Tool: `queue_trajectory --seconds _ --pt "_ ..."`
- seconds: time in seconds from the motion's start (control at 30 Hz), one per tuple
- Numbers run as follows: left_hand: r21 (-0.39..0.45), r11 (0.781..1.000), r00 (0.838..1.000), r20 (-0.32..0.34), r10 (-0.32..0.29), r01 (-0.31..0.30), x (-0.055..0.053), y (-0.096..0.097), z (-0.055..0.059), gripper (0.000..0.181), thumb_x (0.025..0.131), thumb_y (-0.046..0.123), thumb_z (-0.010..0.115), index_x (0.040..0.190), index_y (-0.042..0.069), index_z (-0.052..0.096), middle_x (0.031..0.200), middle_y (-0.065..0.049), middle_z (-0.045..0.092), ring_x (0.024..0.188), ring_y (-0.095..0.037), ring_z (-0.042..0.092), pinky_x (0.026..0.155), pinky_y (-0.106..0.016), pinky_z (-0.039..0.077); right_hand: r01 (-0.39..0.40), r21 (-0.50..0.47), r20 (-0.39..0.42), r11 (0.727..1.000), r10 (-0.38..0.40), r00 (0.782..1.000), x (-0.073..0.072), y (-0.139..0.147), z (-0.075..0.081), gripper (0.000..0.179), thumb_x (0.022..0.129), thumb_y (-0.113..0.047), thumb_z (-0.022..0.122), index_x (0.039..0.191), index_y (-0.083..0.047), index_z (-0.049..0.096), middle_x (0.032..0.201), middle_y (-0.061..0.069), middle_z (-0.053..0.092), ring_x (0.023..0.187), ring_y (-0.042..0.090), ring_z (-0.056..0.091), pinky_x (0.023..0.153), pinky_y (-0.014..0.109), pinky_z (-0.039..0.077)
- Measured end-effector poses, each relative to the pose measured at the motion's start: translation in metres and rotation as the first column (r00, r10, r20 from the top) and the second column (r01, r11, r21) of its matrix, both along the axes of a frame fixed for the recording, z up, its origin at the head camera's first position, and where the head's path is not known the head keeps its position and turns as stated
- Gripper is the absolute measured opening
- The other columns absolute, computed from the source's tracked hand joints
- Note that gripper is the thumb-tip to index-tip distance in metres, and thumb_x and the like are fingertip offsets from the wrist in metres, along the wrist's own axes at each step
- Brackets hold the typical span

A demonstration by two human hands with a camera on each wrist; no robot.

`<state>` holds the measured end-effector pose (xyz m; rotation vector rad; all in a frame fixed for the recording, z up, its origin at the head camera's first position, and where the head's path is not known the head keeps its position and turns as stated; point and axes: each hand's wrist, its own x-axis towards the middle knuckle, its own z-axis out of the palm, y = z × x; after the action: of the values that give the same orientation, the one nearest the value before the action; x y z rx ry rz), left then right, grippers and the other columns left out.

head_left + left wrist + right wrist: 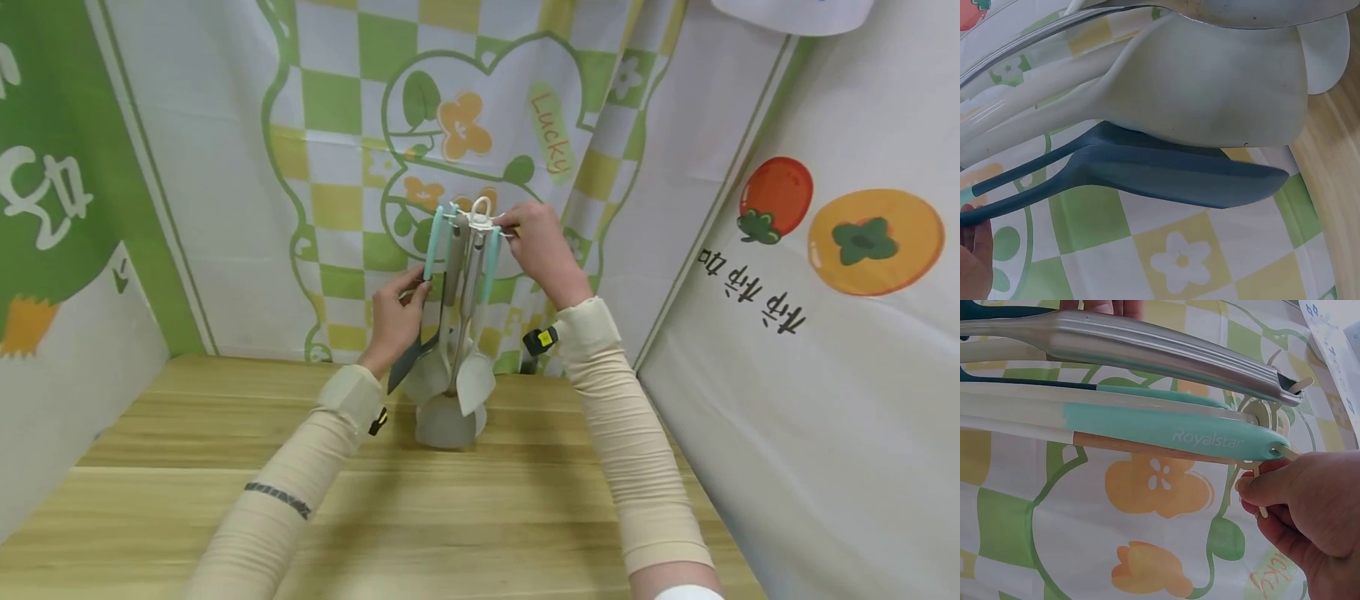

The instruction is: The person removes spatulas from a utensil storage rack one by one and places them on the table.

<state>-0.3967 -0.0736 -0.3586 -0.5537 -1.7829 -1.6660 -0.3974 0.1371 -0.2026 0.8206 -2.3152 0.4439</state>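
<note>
A white utensil rack (480, 222) with a loop on top stands on the table, hung with several kitchen utensils. My left hand (397, 317) pinches a dark blue spatula (1172, 178) just below its mint handle (433, 243), at the rack's left side. My right hand (538, 250) is at the top right of the rack. In the right wrist view its thumb and fingers pinch a thin hook arm (1262, 511), beside a mint-handled utensil (1166, 428). A steel-handled utensil (1166, 353) and a pale spatula (1210, 81) hang among the others. Parts overlap, hiding the rack's post.
The wooden table (420, 517) stretches toward me. A patterned cloth (330, 167) hangs close behind the rack, and a printed white wall cloth (810, 400) borders the right side. A white object (795, 12) shows at the top right.
</note>
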Motion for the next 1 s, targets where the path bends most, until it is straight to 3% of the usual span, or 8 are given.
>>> queue_trajectory --seconds 0.1,0.33,0.43,0.7,1.0 --pt "0.019 1.000 1.000 -0.021 0.020 -0.020 -0.001 -0.002 0.005 0.034 0.101 0.001 0.059 0.134 -0.005 0.062 0.118 -0.028 0.066 0.108 -0.040 0.067 0.087 -0.021 0.059 0.010 -0.009 -0.005 1.000 -0.010 1.000 0.001 -0.002 0.003 0.024 0.090 0.014 0.063 0.104 0.002 0.078 0.100 0.018 0.076 0.098 0.032 0.071 0.092 0.038 0.059" --pt "0.064 0.997 0.998 -0.055 0.040 -0.036 -0.004 -0.006 0.011 0.032 0.099 -0.003 0.060 0.130 -0.007 0.064 0.116 -0.030 0.066 0.105 -0.042 0.067 0.086 -0.035 0.062 0.032 -0.035 0.012 0.999 -0.032 0.999 0.004 -0.003 0.004 0.022 0.091 0.013 0.064 0.104 0.002 0.078 0.101 0.018 0.076 0.098 0.031 0.071 0.090 0.037 0.060" --pt "0.066 0.997 0.997 -0.070 0.041 -0.036 -0.002 -0.007 0.012 0.032 0.098 -0.006 0.060 0.130 -0.009 0.064 0.117 -0.032 0.065 0.105 -0.045 0.067 0.087 -0.036 0.062 0.041 -0.046 0.026 0.998 -0.039 0.999 0.004 -0.002 0.002 0.022 0.091 0.012 0.064 0.105 0.002 0.078 0.102 0.017 0.076 0.099 0.031 0.071 0.090 0.037 0.060" --pt "0.061 0.997 0.995 -0.091 0.049 -0.044 0.023 -0.008 0.019 0.033 0.096 -0.012 0.059 0.129 -0.014 0.061 0.115 -0.037 0.062 0.105 -0.049 0.065 0.084 -0.020 0.059 0.056 -0.063 0.076 0.996 -0.051 0.996 0.004 -0.003 -0.003 0.022 0.092 0.012 0.064 0.107 0.002 0.077 0.105 0.017 0.075 0.102 0.030 0.070 0.090 0.036 0.060" --pt "0.073 0.996 0.994 -0.084 0.065 -0.058 0.030 -0.012 0.020 0.034 0.096 -0.011 0.060 0.130 -0.011 0.062 0.115 -0.034 0.063 0.105 -0.047 0.065 0.086 -0.024 0.060 0.059 -0.004 0.091 0.998 -0.059 0.994 0.006 -0.003 0.001 0.024 0.092 0.013 0.062 0.107 0.001 0.078 0.106 0.016 0.076 0.102 0.030 0.071 0.091 0.036 0.060"
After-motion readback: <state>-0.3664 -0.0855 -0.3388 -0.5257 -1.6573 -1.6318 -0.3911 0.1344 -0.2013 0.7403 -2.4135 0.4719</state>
